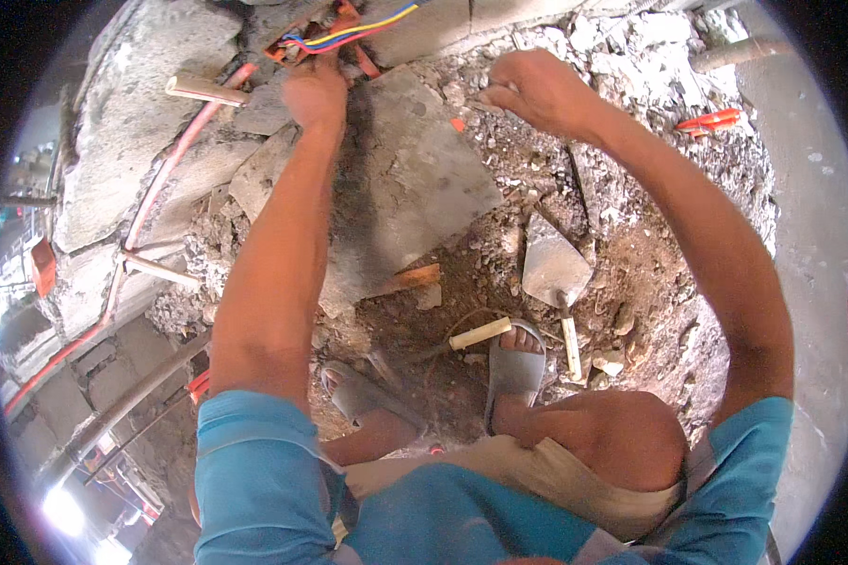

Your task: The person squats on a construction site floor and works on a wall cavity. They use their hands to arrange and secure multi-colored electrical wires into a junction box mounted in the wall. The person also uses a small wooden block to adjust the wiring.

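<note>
L hand point(316, 94) is up at the far-left box point(275, 51), overlapping its near edge, fingers hidden btwn box & wires, so can't tell if it's gripping anything. R hand point(542, 92) is well to the right, apart from the wires, fingers curled in; can't tell if something small is pinched in it. Wires point(377, 25) (blue, yellow, red) come out of the box, long axis running right & far, so they lie just far of L hand and left & far of R hand; L is clearly nearer. L arm reaches almost straight out, wrist up at the box; R arm is bent at the elbow, forearm slanting far & left over rubble point(631, 66). Btwn the arms, a flat slab point(424, 179) lies on the near side of the box. Nearer & right of it, a trowel point(554, 264), blade far, handle toward the person; a pale stick point(481, 333) by the R foot point(516, 363). Left of L arm, a red pipe point(165, 174) slants along the wall point(113, 141). Orange bits point(709, 121) far right.
</note>
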Tool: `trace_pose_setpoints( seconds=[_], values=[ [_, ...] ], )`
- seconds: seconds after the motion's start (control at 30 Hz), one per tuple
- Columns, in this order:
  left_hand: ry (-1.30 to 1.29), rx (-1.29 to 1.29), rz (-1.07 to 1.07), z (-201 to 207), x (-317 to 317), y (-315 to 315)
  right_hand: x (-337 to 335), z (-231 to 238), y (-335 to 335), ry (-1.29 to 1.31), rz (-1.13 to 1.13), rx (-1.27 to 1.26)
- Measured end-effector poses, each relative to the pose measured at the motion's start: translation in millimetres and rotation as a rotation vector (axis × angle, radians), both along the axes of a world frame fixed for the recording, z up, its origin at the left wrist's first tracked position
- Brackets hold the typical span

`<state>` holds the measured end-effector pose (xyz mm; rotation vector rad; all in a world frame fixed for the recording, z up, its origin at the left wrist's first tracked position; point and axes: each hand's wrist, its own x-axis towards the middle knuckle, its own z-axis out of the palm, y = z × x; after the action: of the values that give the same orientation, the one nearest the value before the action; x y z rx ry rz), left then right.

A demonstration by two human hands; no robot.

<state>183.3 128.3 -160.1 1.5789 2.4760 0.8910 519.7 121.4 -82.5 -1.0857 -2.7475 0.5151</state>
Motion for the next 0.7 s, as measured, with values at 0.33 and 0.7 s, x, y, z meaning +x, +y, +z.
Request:
trace_pose_setpoints(
  seconds=[0.33,0.7],
  values=[
    [-0.301,0.181,-0.059,21,33,-8,127,-162,-129,0.024,-0.278,0.204],
    [-0.331,0.201,-0.102,8,20,-6,63,-230,-145,-0.107,-0.056,0.141]
  ],
)
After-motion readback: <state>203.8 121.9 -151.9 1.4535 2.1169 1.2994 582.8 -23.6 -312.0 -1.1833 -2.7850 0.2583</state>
